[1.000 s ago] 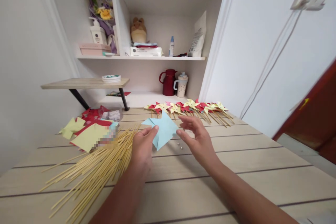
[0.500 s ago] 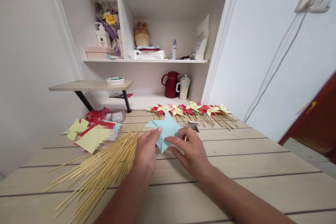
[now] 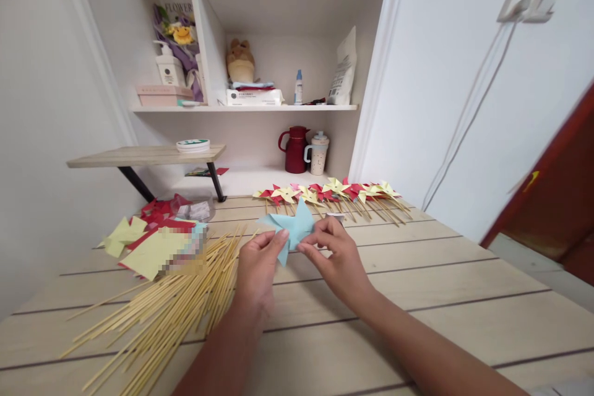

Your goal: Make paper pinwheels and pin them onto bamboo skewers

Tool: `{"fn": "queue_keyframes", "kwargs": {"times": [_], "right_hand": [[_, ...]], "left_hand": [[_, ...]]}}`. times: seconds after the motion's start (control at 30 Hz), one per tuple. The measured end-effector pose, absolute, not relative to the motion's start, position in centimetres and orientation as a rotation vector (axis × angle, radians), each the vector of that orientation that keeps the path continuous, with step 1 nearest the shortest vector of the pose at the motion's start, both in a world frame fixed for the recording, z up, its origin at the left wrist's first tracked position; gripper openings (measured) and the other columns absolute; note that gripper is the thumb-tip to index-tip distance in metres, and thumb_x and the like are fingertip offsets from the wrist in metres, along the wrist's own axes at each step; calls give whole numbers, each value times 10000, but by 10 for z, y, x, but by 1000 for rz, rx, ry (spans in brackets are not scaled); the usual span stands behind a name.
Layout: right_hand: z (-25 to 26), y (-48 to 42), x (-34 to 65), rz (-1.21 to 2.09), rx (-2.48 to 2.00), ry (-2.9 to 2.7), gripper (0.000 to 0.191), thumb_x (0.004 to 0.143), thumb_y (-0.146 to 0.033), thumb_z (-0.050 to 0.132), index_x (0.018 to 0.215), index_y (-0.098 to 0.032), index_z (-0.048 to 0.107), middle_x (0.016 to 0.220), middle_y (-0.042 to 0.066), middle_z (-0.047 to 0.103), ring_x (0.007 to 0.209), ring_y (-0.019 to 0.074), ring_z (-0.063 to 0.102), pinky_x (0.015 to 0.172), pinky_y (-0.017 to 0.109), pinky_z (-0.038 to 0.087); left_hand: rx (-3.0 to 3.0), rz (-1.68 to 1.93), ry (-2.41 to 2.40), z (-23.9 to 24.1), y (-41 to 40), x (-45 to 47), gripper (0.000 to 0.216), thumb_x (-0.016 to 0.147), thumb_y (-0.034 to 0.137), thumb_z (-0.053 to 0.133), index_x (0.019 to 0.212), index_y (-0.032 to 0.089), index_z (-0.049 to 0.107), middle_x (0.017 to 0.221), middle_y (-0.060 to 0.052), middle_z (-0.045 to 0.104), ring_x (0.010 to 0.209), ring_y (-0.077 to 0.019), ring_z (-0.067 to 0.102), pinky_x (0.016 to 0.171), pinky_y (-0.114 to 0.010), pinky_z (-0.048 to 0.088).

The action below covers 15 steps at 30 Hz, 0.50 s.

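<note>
Light blue paper folded as a pinwheel (image 3: 296, 227) is held up over the table between both hands. My left hand (image 3: 260, 263) pinches it from the left, thumb lying on the front near its centre. On the other side my right hand (image 3: 336, 253) is closed, with thumb and index finger gripping the pinwheel's right edge. Thin wooden sticks (image 3: 180, 303) lie in a loose pile left of my left hand. Beyond the hands, a row of finished red and yellow pinwheels on sticks (image 3: 334, 189) lies along the table's back.
Yellow, red and blue paper sheets (image 3: 153, 253) are stacked at the left, beside a loose yellow pinwheel (image 3: 121, 236) and a clear container (image 3: 197, 209). A small raised wooden stand (image 3: 139, 154) is behind them. A dark red jug (image 3: 296, 151) and a cup (image 3: 318, 154) stand in the shelf.
The pinwheel has turned slightly in my hands. My right fingers have shifted from its lower front to its right edge. The camera view has turned a little to the right.
</note>
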State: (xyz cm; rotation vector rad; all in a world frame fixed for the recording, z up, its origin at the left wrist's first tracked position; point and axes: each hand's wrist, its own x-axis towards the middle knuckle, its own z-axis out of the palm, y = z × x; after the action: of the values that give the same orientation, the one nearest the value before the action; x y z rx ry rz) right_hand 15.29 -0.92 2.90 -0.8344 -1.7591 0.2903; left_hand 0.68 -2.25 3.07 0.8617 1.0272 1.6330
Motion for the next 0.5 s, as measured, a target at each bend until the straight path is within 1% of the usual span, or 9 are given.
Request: {"fn": "queue_keyframes", "kwargs": {"times": [0.13,0.5], "right_hand": [[31,-9,154,348,-883,-1723,136,835,-272,690,715,-207,693,792,10,450,731,162,499,645,296,425],[32,-8,153,399,-890,-1693,144,806,-247,707,675,-196,682,784,7,467,729,153,493,636,288,408]], "left_hand": [[877,1634,1055,31,-23,8,265,620,367,853,764,171,747,771,-16,736,724,-125,615,732,-243,459],[948,1626,1155,32,-24,9,262,617,373,838,733,160,738,706,-6,688,686,-126,576,688,-245,435]]}}
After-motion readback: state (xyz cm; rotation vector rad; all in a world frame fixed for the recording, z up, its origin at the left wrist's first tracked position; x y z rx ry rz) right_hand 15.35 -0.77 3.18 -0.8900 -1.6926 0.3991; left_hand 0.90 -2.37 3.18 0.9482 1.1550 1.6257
